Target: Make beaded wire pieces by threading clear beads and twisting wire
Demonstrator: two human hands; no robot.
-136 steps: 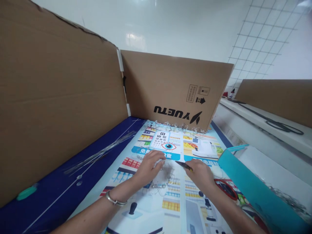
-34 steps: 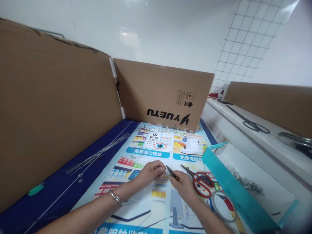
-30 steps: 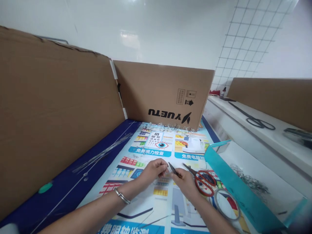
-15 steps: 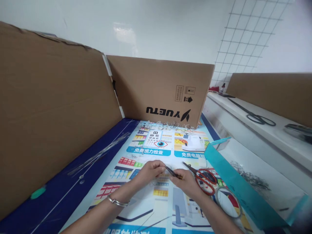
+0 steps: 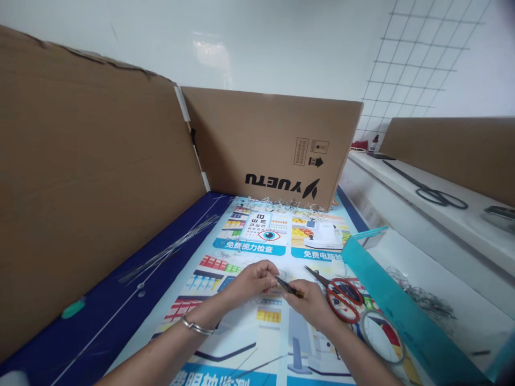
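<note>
My right hand point(image 5: 308, 300) is closed around small dark pliers point(image 5: 286, 285), whose narrow tip points left and meets the fingertips of my left hand. My left hand point(image 5: 257, 279), with a silver bangle on the wrist, pinches what looks like a thin wire point(image 5: 284, 275); a faint curve of it shows above the pliers, and the rest is hidden by the fingers. Just right of my right hand, red-handled scissors point(image 5: 341, 297) lie on the printed sheet point(image 5: 263, 262). Below them rests a roll of clear tape point(image 5: 382, 336).
A teal-and-white open box point(image 5: 402, 305) at the right holds tangled wire pieces point(image 5: 430, 300). Cut wires point(image 5: 173, 249) lie on the blue cloth at left. Wire bits point(image 5: 281, 203) line the foot of the cardboard panel point(image 5: 265, 139). Black scissors point(image 5: 438, 195) lie on the white ledge.
The view has shifted slightly, so the scene sits a little further right. The pliers are tilted slightly differently at the left fingertips; both hands keep their grip.
</note>
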